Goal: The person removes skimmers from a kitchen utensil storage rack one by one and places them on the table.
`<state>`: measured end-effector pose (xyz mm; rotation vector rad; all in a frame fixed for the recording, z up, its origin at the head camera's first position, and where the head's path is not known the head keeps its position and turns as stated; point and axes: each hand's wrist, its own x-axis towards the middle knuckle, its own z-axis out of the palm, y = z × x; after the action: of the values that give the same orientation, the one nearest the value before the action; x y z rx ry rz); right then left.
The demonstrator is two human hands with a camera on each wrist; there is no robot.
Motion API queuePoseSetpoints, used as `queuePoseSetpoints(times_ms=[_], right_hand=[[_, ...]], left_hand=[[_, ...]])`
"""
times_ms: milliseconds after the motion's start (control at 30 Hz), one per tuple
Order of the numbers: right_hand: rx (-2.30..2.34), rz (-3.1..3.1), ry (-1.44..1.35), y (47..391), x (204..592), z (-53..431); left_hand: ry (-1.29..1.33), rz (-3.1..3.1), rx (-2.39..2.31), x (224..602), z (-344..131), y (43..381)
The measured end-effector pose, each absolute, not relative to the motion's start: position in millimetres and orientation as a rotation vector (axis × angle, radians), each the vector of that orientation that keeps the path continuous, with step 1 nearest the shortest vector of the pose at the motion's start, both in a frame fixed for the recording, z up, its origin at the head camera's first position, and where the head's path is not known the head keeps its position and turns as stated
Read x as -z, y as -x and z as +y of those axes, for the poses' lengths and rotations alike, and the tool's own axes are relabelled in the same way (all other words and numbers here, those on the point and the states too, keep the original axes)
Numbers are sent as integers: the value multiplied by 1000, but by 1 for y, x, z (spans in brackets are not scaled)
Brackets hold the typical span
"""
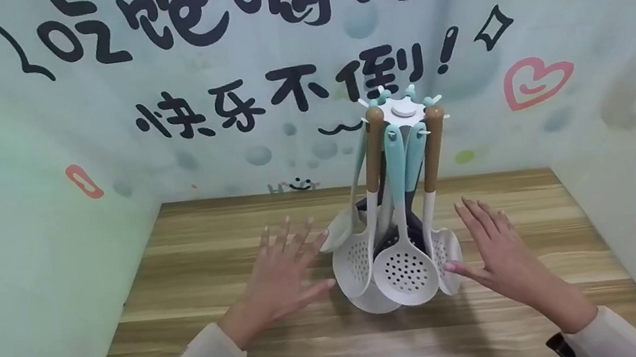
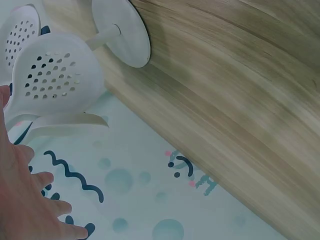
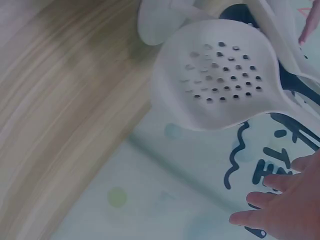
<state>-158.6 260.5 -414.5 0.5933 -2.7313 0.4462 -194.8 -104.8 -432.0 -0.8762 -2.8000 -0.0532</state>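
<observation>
Eyeing the utensil rack (image 1: 404,110) upright on the table (image 1: 181,266), short of its back edge, I see the left hand (image 1: 282,277) beside it, fingers spread, and the right hand (image 1: 504,252) opposite, fingers closer together, thumb out.

skimmer (image 1: 405,274): white, hole-dotted | handle (image 1: 396,161): turquoise | rack (image 1: 403,113): white | tabletop (image 1: 203,244): brown, streaked

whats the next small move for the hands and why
Probably ease the left hand and right hand inward to steady the utensil rack: it stands upright on the wooden table, hung with utensils, and the hands flank it, fingers spread, gripping nothing.
</observation>
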Motion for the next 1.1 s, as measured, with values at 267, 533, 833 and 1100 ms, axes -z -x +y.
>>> queuePoseSetpoints(times_ms=[267, 533, 833, 1100], right_hand=[[-609, -2566, -569, 149, 401, 246], [-768, -2358, -605, 138, 390, 225], [-1016, -2170, -700, 137, 394, 197], [-1074, -2144, -711, 144, 404, 184]], left_hand=[[882, -2764, 52, 433, -103, 196], [882, -2769, 68, 434, -102, 197], [861, -2759, 45, 435, -103, 198], [851, -2785, 35, 438, -102, 201]])
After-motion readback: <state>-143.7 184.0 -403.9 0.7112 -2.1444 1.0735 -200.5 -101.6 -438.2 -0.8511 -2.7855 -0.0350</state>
